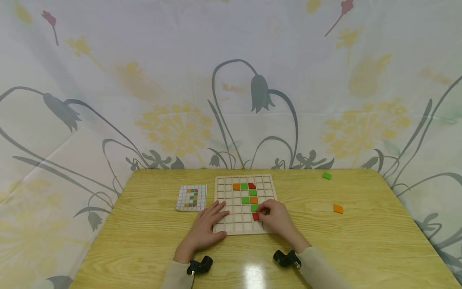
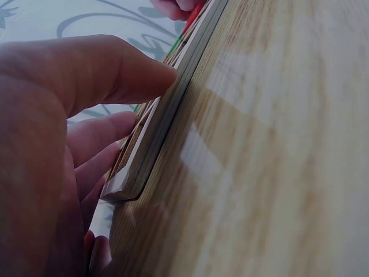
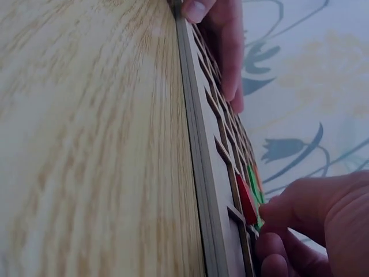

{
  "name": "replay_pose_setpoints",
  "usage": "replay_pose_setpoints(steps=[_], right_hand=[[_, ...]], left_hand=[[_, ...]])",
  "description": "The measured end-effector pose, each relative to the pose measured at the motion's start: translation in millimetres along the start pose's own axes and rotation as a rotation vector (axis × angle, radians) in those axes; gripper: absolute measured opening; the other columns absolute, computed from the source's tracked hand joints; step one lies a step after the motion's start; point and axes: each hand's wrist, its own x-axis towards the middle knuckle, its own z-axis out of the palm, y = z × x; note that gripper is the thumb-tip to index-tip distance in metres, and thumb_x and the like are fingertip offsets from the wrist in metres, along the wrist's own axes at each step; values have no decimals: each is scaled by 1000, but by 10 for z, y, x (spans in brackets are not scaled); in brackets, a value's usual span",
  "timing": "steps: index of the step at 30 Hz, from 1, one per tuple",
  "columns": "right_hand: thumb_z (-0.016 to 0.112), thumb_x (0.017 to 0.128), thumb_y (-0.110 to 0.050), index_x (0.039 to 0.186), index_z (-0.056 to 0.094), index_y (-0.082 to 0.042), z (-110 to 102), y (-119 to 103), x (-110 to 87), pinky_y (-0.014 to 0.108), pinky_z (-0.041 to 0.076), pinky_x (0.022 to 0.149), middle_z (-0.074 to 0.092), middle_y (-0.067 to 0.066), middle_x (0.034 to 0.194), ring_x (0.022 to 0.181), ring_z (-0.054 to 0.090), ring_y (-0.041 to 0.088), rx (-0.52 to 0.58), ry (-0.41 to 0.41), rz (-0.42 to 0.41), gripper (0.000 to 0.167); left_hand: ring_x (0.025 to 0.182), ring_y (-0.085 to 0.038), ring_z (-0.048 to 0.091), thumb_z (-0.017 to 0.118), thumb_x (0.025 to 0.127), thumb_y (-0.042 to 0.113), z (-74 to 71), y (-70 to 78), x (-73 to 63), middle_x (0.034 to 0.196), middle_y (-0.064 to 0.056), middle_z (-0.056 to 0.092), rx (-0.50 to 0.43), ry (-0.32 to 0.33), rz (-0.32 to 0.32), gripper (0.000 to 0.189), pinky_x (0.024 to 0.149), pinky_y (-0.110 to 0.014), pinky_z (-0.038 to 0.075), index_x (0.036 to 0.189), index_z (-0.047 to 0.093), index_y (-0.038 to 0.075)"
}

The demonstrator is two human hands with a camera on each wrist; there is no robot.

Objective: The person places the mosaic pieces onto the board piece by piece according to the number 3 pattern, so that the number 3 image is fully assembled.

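Observation:
A wooden grid board (image 1: 238, 224) lies on the table with orange, green and red tiles set in some of its squares. Across the board's left edge rests my left hand (image 1: 208, 228), fingers spread, its thumb on the front rim in the left wrist view. My right hand (image 1: 276, 216) is at the lower right of the board, its thumb and fingers bent together, pinching a red tile (image 3: 246, 199). That tile sits tilted in a square, just in front of a green tile (image 1: 254, 208). My fingers partly hide the tile's right side.
Left of the board lies a card (image 1: 183, 198) with a printed pattern of coloured squares. On the right of the table are a loose green tile (image 1: 327, 176) and an orange tile (image 1: 338, 208). A flowered cloth (image 1: 173, 80) hangs behind the table.

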Motion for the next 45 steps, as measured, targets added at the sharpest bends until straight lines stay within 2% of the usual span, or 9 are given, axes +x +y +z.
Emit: replay_pose_setpoints(steps=[5, 10, 19, 28, 34, 40, 45], right_hand=[[71, 86, -3, 87, 75, -9, -52, -1, -10, 27, 50, 66, 62, -6, 83, 74, 57, 10, 5, -69, -34, 8], [75, 83, -5, 91, 76, -13, -61, -7, -13, 27, 49, 68, 63, -6, 85, 75, 56, 10, -6, -129, -54, 11], [80, 77, -9, 90, 75, -11, -10, -48, 9, 27, 47, 68, 61, -8, 82, 73, 52, 9, -129, -139, -111, 14], [79, 76, -8, 89, 73, -9, -3, -95, 65, 30, 44, 67, 57, -6, 78, 71, 49, 12, -132, -189, -34, 14], [78, 76, -5, 86, 70, -10, -31, -128, 74, 30, 43, 66, 55, -3, 78, 71, 47, 13, -113, -227, -31, 13], [79, 77, -5, 88, 70, -10, -13, -142, 51, 32, 44, 68, 58, -4, 80, 73, 48, 13, -106, -197, -20, 14], [82, 79, -10, 89, 72, -13, 22, -172, 22, 31, 45, 67, 58, -7, 79, 71, 49, 11, -171, -151, -5, 15]], left_hand=[[150, -25, 19, 64, 86, 36, 6, -3, 3, 161, -2, 31, -2, 3, 4, 62, 114, -60, 18, 145, 55, 17], [150, -26, 19, 64, 86, 36, 6, -3, 0, 161, -3, 32, -4, 7, 6, 62, 114, -60, 19, 144, 55, 16], [150, -27, 20, 65, 86, 35, -4, 8, 4, 160, -4, 33, -8, 8, 0, 62, 114, -61, 18, 144, 55, 15], [150, -25, 19, 66, 85, 34, -9, 14, 8, 160, -2, 33, -11, 6, -6, 62, 115, -60, 17, 144, 56, 17], [150, -24, 19, 65, 85, 35, -10, 12, 9, 161, -2, 32, 8, 4, -3, 62, 113, -61, 20, 144, 55, 17], [150, -26, 20, 65, 85, 35, -8, 3, 5, 160, -2, 33, 16, 8, -2, 62, 113, -60, 21, 144, 56, 17], [150, -26, 20, 65, 86, 35, -12, -7, 6, 161, -2, 32, 18, 2, 2, 62, 114, -60, 21, 144, 55, 16]])
